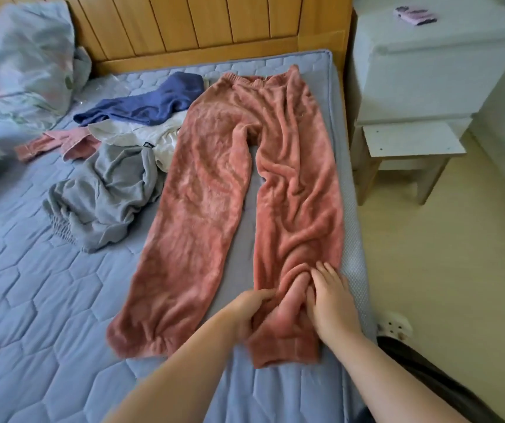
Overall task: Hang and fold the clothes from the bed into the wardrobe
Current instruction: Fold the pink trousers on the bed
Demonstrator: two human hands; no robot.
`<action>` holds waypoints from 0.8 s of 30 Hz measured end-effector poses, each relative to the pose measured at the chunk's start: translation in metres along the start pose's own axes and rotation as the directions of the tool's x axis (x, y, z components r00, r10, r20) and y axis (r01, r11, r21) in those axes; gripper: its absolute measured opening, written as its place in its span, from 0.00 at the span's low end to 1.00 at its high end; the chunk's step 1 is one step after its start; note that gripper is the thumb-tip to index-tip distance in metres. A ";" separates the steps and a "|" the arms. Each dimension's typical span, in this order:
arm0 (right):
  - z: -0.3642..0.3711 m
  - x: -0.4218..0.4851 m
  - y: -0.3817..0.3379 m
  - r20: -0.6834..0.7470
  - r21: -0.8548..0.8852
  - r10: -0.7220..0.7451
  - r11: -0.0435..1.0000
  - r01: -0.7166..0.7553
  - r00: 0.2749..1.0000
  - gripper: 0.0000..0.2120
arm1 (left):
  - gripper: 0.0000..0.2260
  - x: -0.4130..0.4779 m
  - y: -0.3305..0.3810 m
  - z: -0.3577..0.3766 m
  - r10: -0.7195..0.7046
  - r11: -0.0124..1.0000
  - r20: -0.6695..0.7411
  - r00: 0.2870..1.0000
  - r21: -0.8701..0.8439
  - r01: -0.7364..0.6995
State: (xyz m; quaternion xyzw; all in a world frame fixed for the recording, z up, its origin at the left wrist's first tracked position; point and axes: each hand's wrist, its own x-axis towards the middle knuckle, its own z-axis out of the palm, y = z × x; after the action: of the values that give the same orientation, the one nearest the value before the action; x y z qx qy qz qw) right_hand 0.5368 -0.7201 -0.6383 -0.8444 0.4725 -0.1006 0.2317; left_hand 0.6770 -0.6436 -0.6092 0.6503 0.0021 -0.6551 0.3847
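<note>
Far left of the pink trousers (pixel 208 193), crumpled bedding (pixel 16 56) lies against the headboard. Nearer them, still to their left, four clothes sit unsorted in a loose heap on the bed (pixel 31 300): a small pink garment (pixel 56 143), a grey garment (pixel 105 190), a white garment (pixel 141 135) and a blue garment (pixel 150 102), the last two touching the trousers' left leg.

The trousers themselves lie spread flat, waistband toward the headboard, not yet folded. At the near end of their right leg, the left hand (pixel 251 312) curls its fingers into a ridge of fleece, while the right hand (pixel 332 303) lies on the cloth just beside it, fingers fairly straight and pressing. To the right of the trousers stands a white nightstand (pixel 428 71).

No wardrobe is in view. By my reading the task is in an early stage, with the first fold only being set up.
</note>
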 end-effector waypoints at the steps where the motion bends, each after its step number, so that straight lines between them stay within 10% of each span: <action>1: -0.003 -0.011 -0.003 0.001 0.034 -0.004 0.999 0.004 1.000 0.20 | 0.11 -0.011 -0.012 -0.002 -0.051 0.998 0.058 0.997 -0.027 0.053; 5: -0.022 -0.044 -0.011 -0.197 0.330 0.002 0.942 0.064 0.980 0.12 | 0.08 -0.028 -0.039 -0.010 0.298 0.865 -0.208 0.932 0.472 -0.171; 7: -0.028 -0.057 -0.011 -0.155 0.334 -0.057 0.936 0.107 0.986 0.14 | 0.05 -0.036 -0.046 -0.018 0.668 0.597 -0.278 0.691 0.753 -0.275; 10: -0.028 -0.071 -0.012 0.136 0.226 -0.144 0.968 0.111 0.980 0.29 | 0.14 -0.045 -0.062 -0.031 0.885 0.221 0.051 0.463 0.828 -0.515; 14: -0.021 -0.076 -0.005 0.265 -0.117 -0.215 0.960 0.253 0.940 0.21 | 0.29 -0.039 -0.082 -0.033 0.655 -0.233 0.397 0.643 0.916 -0.327; 18: -0.039 -0.081 -0.020 0.012 -0.141 -0.279 0.950 0.278 0.960 0.05 | 0.07 -0.059 -0.063 -0.013 0.765 -0.021 0.226 0.603 0.945 -0.327; 22: -0.063 -0.093 -0.025 -0.451 -0.082 -0.372 0.922 0.378 0.811 0.12 | 0.03 -0.076 -0.052 -0.004 0.915 -0.322 0.398 0.067 0.819 -0.475; 24: -0.065 -0.102 -0.023 -0.286 -0.204 -0.418 0.906 0.371 0.862 0.15 | 0.03 -0.078 -0.060 -0.006 0.823 -0.407 0.526 0.215 0.810 -0.423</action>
State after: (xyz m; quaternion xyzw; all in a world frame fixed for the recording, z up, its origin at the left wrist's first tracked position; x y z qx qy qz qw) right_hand 0.4746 -0.6429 -0.5653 -0.9094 0.3268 -0.2491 0.0650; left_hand 0.6402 -0.5590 -0.5732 0.6740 -0.7070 0.0034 0.2141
